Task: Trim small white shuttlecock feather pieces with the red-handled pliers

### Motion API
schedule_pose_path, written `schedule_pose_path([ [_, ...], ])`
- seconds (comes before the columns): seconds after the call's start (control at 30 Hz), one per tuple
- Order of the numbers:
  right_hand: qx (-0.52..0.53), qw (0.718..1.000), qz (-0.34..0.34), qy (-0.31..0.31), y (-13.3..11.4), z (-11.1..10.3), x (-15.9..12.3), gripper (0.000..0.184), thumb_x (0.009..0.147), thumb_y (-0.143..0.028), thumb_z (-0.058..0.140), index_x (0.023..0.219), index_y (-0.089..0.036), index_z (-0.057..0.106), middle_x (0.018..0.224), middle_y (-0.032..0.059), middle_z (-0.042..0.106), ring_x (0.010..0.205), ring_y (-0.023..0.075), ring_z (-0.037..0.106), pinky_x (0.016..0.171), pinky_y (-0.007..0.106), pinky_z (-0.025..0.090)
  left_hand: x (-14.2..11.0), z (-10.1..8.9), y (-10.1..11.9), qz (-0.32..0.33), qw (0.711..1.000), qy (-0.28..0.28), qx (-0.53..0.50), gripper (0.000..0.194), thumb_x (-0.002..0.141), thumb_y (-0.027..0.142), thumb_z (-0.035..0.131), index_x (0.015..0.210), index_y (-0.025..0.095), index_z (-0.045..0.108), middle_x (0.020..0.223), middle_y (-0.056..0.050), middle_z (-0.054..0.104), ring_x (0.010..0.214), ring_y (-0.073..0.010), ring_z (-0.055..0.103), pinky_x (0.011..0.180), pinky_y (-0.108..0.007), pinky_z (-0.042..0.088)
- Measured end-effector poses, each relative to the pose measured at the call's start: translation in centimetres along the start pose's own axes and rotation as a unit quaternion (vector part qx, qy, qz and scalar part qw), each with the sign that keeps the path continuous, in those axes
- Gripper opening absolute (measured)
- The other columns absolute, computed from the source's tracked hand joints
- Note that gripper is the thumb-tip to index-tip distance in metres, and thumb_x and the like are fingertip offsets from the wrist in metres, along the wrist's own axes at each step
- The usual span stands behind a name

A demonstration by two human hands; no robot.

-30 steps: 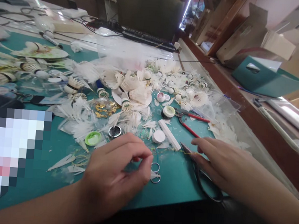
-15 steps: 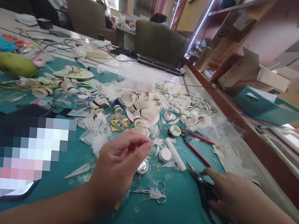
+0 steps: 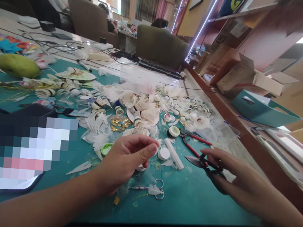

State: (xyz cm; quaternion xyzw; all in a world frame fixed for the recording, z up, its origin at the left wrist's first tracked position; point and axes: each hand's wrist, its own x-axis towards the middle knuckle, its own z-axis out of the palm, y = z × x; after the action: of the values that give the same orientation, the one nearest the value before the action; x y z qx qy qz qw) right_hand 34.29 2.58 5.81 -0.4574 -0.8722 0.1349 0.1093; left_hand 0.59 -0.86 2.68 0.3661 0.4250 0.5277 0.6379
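My right hand (image 3: 236, 172) is closed around the black handles of a pair of scissors (image 3: 198, 161), lifted over the green mat, blades pointing left. Thumb and forefinger of my left hand (image 3: 133, 150) are pinched together above the mat; whatever is between them is too small to make out. Below it lie small silver scissors (image 3: 158, 190) with a white feather piece across their loops. A round white lid (image 3: 164, 153) and a white block (image 3: 174, 153) sit between my hands. Red-handled pliers (image 3: 193, 143) rest beyond the black scissors.
Shuttlecocks (image 3: 144, 107) and loose feathers cover the mat's far side. Gold pieces (image 3: 120, 124), a green paint pot (image 3: 106, 148) and a white-topped jar (image 3: 173, 131) stand nearer. A phone (image 3: 33, 153) lies left. Behind are a keyboard (image 3: 157, 66), chairs and people; boxes line the right.
My right hand has picked the black scissors up off the mat. My left hand stays pinched, shifting slightly. The camera view has tilted up, showing more of the room.
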Motion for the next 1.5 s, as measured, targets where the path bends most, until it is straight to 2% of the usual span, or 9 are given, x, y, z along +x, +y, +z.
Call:
schedule_pose_path([
  [0.1, 0.079, 0.996, -0.027, -0.022, -1.8, 1.3, 0.8, 0.051, 0.102, -0.029, 0.058, 0.151, -0.036, 0.048, 0.139, 0.0085, 0.066, 0.114, 0.0231, 0.072, 0.091, 0.035, 0.063, 0.0, 0.0, -0.1, -0.001, 1.000, -0.015, 0.009, 0.038, 0.074, 0.052, 0.092, 0.086, 0.018, 0.078, 0.060, 0.003, 0.065, 0.056, -0.0102, 0.058, 0.055, -0.021, 0.044],
  [0.2, 0.137, 0.987, -0.055, -0.060, -2.9, 2.2, 1.3, 0.052, 0.105, -0.025, 0.050, 0.156, -0.037, 0.041, 0.117, 0.0054, 0.073, 0.100, 0.0185, 0.074, 0.087, 0.032, 0.062, 0.0, 0.1, 0.0, -0.001, 1.000, -0.030, 0.006, 0.036, 0.076, 0.051, 0.090, 0.085, 0.019, 0.077, 0.058, 0.004, 0.064, 0.055, -0.0093, 0.059, 0.056, -0.020, 0.046],
  [0.33, 0.193, 0.977, -0.032, -0.086, -4.5, 3.0, 2.1, 0.046, 0.101, -0.026, 0.060, 0.146, -0.028, 0.052, 0.095, 0.0023, 0.072, 0.081, 0.0162, 0.070, 0.074, 0.027, 0.059, 0.0, 0.2, 0.1, -0.004, 0.998, -0.063, -0.010, 0.033, 0.079, 0.048, 0.090, 0.083, 0.018, 0.076, 0.058, 0.005, 0.063, 0.054, -0.0077, 0.059, 0.055, -0.018, 0.047],
  [0.5, 0.244, 0.962, -0.025, -0.115, -6.1, 3.8, 3.1, 0.042, 0.096, -0.027, 0.065, 0.137, -0.024, 0.057, 0.101, 0.0050, 0.075, 0.083, 0.0179, 0.071, 0.069, 0.027, 0.057, -0.3, 0.2, -0.1, -0.015, 0.996, -0.086, -0.019, 0.026, 0.082, 0.042, 0.088, 0.083, 0.018, 0.076, 0.059, 0.005, 0.063, 0.053, -0.0061, 0.059, 0.054, -0.015, 0.046],
  [0.63, 0.231, 0.963, -0.035, -0.135, -6.6, 3.9, 3.1, 0.041, 0.096, -0.026, 0.065, 0.136, -0.024, 0.058, 0.106, 0.0055, 0.076, 0.087, 0.0184, 0.070, 0.070, 0.027, 0.054, -0.4, 0.2, -0.4, -0.023, 0.996, -0.090, -0.013, 0.026, 0.084, 0.042, 0.087, 0.084, 0.018, 0.076, 0.059, 0.005, 0.063, 0.053, -0.0064, 0.059, 0.053, -0.015, 0.046],
  [0.9, 0.226, 0.962, -0.040, -0.146, -6.9, 4.1, 3.0, 0.041, 0.097, -0.029, 0.064, 0.137, -0.024, 0.056, 0.110, 0.0058, 0.076, 0.088, 0.0184, 0.070, 0.068, 0.026, 0.053, -0.4, 0.3, -0.6, -0.025, 0.996, -0.084, -0.025, 0.027, 0.081, 0.041, 0.089, 0.083, 0.018, 0.076, 0.060, 0.005, 0.062, 0.051, -0.0069, 0.060, 0.051, -0.015, 0.051],
  [1.13, 0.204, 0.969, -0.051, -0.133, -6.9, 4.1, 2.8, 0.044, 0.098, -0.034, 0.065, 0.139, -0.024, 0.056, 0.117, 0.0083, 0.075, 0.096, 0.0213, 0.071, 0.076, 0.030, 0.057, -0.5, 0.3, -0.4, -0.033, 0.995, -0.081, -0.038, 0.025, 0.082, 0.040, 0.089, 0.083, 0.019, 0.076, 0.060, 0.006, 0.061, 0.049, -0.0070, 0.060, 0.048, -0.015, 0.054],
  [1.33, 0.201, 0.971, -0.064, -0.116, -7.0, 4.1, 2.8, 0.045, 0.099, -0.037, 0.064, 0.141, -0.023, 0.055, 0.108, 0.0068, 0.075, 0.089, 0.0203, 0.070, 0.073, 0.030, 0.056, -0.6, 0.2, -0.6, -0.028, 0.996, -0.082, -0.017, 0.025, 0.084, 0.041, 0.087, 0.083, 0.019, 0.076, 0.058, 0.006, 0.059, 0.047, -0.0071, 0.058, 0.045, -0.015, 0.052],
  [1.5, 0.214, 0.966, -0.075, -0.121, -7.2, 4.1, 3.1, 0.039, 0.102, -0.038, 0.060, 0.138, -0.022, 0.056, 0.104, 0.0064, 0.075, 0.085, 0.0192, 0.068, 0.064, 0.027, 0.049, -0.5, 0.0, -0.7, -0.043, 0.994, -0.092, 0.041, 0.025, 0.088, 0.042, 0.082, 0.083, 0.018, 0.075, 0.060, 0.005, 0.061, 0.047, -0.0061, 0.058, 0.047, -0.014, 0.048],
])
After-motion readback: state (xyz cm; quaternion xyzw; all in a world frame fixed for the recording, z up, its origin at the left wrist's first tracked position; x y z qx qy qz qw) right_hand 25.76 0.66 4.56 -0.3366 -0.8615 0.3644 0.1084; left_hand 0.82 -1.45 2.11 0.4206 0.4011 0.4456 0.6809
